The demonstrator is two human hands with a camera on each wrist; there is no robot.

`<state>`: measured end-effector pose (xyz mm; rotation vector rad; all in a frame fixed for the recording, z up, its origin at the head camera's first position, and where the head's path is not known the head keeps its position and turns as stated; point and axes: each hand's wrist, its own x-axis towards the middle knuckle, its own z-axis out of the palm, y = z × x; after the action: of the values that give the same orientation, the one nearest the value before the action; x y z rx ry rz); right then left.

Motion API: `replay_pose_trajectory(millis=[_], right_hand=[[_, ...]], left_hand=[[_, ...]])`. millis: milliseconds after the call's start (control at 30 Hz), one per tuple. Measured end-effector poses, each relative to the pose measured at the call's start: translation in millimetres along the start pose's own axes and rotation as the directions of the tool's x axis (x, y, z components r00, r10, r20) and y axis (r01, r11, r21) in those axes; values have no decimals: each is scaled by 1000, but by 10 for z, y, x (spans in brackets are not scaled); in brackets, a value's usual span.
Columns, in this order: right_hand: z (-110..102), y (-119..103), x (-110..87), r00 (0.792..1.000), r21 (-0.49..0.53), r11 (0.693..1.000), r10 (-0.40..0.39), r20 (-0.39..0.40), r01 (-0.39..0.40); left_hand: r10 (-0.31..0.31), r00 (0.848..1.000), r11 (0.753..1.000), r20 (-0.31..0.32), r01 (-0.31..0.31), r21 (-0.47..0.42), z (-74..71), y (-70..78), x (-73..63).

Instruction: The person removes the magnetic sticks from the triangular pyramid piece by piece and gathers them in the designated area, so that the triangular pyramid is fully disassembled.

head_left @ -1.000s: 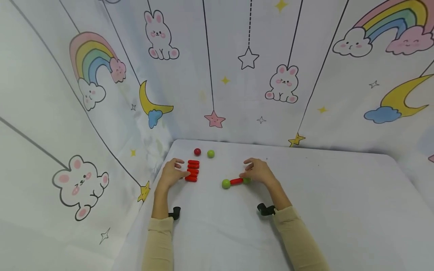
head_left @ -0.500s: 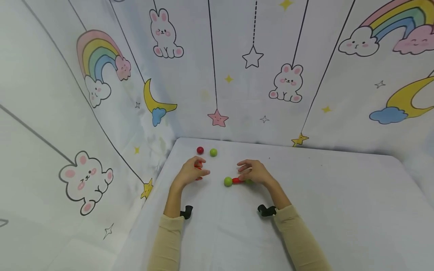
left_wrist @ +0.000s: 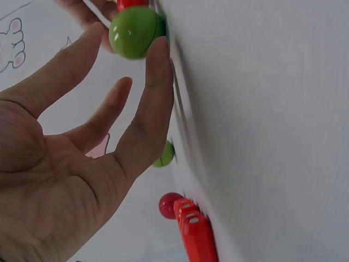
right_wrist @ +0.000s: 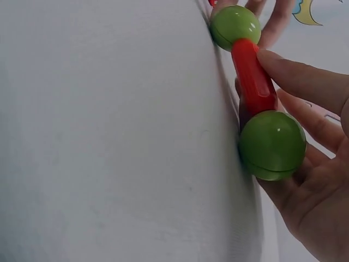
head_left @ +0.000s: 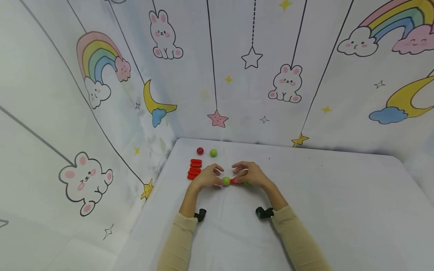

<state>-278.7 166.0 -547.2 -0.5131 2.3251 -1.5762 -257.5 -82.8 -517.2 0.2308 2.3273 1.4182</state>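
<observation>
A red toy rod (right_wrist: 254, 76) with a green ball on each end lies near the tabletop like a small dumbbell. My right hand (head_left: 252, 175) pinches the rod between thumb and fingers; its palm is beside the near green ball (right_wrist: 272, 145). My left hand (head_left: 207, 177) is at the other end, its thumb and fingers around the far green ball (left_wrist: 133, 33). One left fingertip touches that ball, while a narrow gap shows at the opposite side. In the head view, the right hand partly hides the rod and the right-end ball.
Several red rods (head_left: 195, 165) lie in a stack-like row left of my left hand. Behind them on the white table (head_left: 322, 210) sit a loose red ball (head_left: 200, 151) and a loose green ball (head_left: 213, 153). A printed cloth wall (head_left: 193, 82) rises along the back and left.
My left hand has moved right from the row of red rods to the green ball at the left end. My right hand stays on the rod, almost still.
</observation>
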Motion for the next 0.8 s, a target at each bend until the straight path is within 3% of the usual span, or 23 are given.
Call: replay_pose_trajectory(millis=[100, 267, 467, 800], right_hand=[[27, 19, -1, 1000, 7, 1000, -13, 9, 13], [60, 67, 8, 999, 16, 1000, -23, 26, 23], [78, 85, 30, 999, -1, 999, -39, 35, 39], [73, 65, 36, 1000, 0, 1000, -18, 4, 18]], left_hand=[[0, 1000, 999, -27, 1, 54, 83, 8, 45], [-10, 998, 999, -58, 12, 31, 159, 34, 87], [9, 996, 997, -93, -2, 75, 189, 34, 125], [-3, 993, 998, -121, 11, 63, 180, 52, 113]])
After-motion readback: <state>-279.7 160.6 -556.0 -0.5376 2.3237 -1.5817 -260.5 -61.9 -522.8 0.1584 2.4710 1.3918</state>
